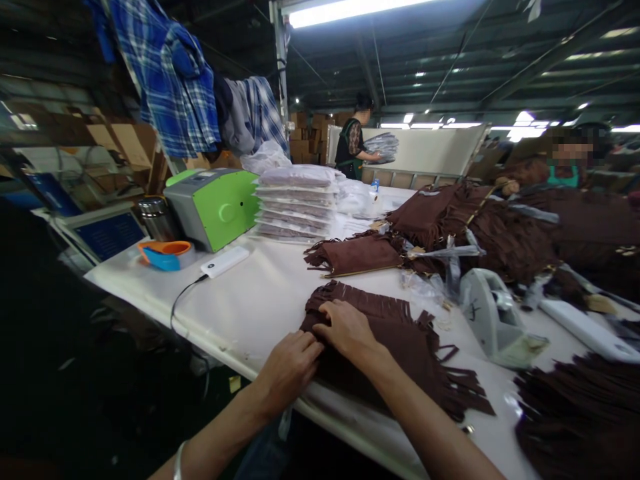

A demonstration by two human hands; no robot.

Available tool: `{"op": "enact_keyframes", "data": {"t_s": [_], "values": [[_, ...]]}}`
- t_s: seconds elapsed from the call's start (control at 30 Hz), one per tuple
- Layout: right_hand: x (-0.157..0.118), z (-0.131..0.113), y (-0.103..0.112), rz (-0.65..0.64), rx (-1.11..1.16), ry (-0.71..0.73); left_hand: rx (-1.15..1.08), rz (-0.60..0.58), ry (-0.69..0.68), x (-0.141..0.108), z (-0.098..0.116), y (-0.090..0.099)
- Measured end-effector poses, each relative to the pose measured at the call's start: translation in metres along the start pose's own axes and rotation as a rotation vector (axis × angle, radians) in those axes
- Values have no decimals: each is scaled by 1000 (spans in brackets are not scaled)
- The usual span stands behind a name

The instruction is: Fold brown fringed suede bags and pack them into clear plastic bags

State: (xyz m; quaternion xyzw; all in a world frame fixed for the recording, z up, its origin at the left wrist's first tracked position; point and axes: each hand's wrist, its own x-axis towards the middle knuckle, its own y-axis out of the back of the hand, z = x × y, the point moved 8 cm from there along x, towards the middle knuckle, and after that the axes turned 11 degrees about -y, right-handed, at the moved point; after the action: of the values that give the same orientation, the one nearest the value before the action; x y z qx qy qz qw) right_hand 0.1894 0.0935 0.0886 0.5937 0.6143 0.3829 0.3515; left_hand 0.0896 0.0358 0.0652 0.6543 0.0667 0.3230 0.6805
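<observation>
A dark brown fringed bag (395, 340) lies flat at the front edge of the white table, its fringe strips spread towards the right. My left hand (291, 365) grips its left edge with bent fingers. Just above and beside it, my right hand (346, 328) has curled fingers closed on the upper left part of the same bag. The fingertips of both hands are partly hidden. Behind them rests another brown fringed bag (363, 255) with a gold-coloured zip along its lower edge.
A tape dispenser (493, 317) stands right of the bag. More brown fringed bags (470, 220) are heaped behind. Towards the back left are a stack of plastic-wrapped packs (295, 203), a green-grey machine (220, 207), a white power bank (225, 262) and a tape roll (167, 255). Two co-workers stand beyond.
</observation>
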Motion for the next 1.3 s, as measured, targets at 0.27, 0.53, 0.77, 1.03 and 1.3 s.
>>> {"op": "enact_keyframes", "data": {"t_s": [0.27,0.53,0.77,1.03,1.3], "values": [[15,13,2,-190,-4,-12,-103,92,14,13,5,1],[-8,39,35,-97,-41,-75,-195,304,137,-18,-42,40],[-47,21,19,-27,4,117,-106,-133,37,-19,-18,-18],[-33,0,-1,-14,-122,185,-69,-131,116,-22,-32,-26],[-31,3,8,14,-25,68,-118,-134,118,-25,-27,-27]]}}
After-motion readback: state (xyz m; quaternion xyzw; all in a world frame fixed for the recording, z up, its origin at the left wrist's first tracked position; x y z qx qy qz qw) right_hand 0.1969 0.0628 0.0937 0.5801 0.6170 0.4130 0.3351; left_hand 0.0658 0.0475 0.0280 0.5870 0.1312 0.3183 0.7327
